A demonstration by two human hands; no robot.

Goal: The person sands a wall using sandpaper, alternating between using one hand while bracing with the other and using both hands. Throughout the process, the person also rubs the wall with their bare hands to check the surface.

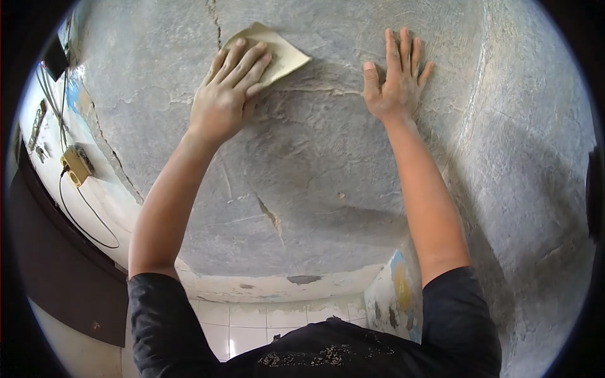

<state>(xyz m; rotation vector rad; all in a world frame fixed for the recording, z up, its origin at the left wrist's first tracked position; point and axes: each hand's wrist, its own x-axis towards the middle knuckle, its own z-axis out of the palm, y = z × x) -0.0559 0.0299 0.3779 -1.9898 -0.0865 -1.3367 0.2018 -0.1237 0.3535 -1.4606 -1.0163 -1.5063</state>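
My left hand [224,101] presses a pale yellow sheet of sandpaper [287,55] against the rough grey wall [328,164], fingers laid together over it and the thumb out of sight. One corner of the sheet sticks out to the right of the fingers. To the right, my right hand [396,82] rests on the same wall with its fingers spread and nothing in it. Both arms are stretched up and forward. Near the sandpaper a crack [214,22] runs up the wall, and a horizontal ridge [328,90] lies between the hands.
At left, a yellowish power socket [77,165] with a plugged-in black cable hangs beside a dark brown panel [57,252]. The grey wall meets another grey wall [535,189] at the right. Below are a peeling painted strip [283,286] and white tiles [246,321].
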